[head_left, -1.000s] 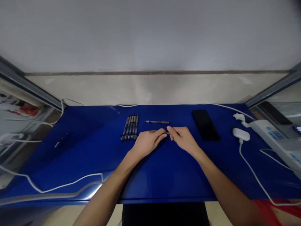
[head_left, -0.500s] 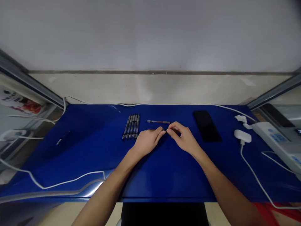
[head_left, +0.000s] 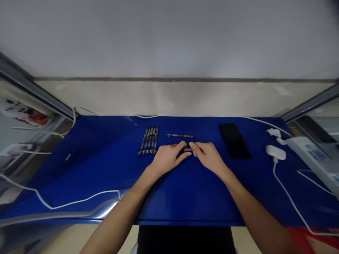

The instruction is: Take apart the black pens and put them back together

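Two hands met over one dark pen [head_left: 187, 150], held low near the middle of the blue mat [head_left: 106, 176]. The left hand [head_left: 166, 159] and the right hand [head_left: 209, 157] each pinched an end with curled fingers. Most of it was hidden, so it was perhaps only a barrel. Just behind lay a thin refill [head_left: 179, 135], with a row of pens [head_left: 148, 141] to the left and a black phone [head_left: 234, 140] to the right.

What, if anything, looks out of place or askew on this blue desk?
Nothing looks spilled or broken. One thin pen lies crosswise, apart from the neat row of pens. The left hand and right hand pinch a dark pen between them. A white cable trails loosely across the blue mat.
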The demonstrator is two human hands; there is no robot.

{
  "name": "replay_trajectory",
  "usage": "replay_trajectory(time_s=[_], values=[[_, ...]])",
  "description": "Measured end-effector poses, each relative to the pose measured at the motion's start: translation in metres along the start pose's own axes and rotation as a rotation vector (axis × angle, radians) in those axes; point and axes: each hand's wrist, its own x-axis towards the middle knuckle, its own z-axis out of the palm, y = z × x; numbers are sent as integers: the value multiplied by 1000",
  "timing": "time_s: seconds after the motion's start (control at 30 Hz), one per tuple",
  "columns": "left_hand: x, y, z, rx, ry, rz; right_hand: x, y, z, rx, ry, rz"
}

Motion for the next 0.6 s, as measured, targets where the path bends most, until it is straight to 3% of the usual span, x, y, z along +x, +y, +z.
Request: replay_trajectory(time_s=[0.1, 0.3, 0.4, 0.6], values=[[0, 0, 2, 19, 12, 0, -1, -1, -1, 33, -3, 33], [1, -1, 5, 16, -13, -64, -1, -5, -3, 47, 15, -37], [0, 0, 3, -34, -16, -28, -1, -3, -1, 57, 2, 24], [-1, 4, 1, 10, -44, 18, -2, 1, 6, 281, -31, 198]])
